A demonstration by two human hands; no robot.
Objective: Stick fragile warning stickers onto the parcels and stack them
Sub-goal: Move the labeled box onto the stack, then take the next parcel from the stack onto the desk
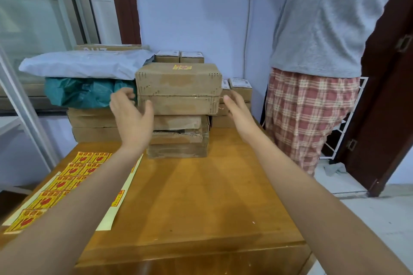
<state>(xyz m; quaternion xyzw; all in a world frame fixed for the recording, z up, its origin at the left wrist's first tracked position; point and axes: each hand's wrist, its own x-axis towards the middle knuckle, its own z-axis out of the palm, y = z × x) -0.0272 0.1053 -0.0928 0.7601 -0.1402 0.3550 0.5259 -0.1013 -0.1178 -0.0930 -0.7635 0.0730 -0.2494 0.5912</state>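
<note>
Sticker sheet [55,185] on worktop [201,196] at left. Left hand [131,116], fingers loose, at labelled top box [178,88] on stack; right hand [238,111] flat, just beside it. Stacking step; next: square box, fetch another.

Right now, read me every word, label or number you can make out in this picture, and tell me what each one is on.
Top parcel: yellow sticker, red print too blurred to read.
Sticker sheet on the table: red glass symbol, wording too blurred.
Small boxes behind: white labels too small.
Flat box at back left: pale letters cut off, unreadable.
</note>
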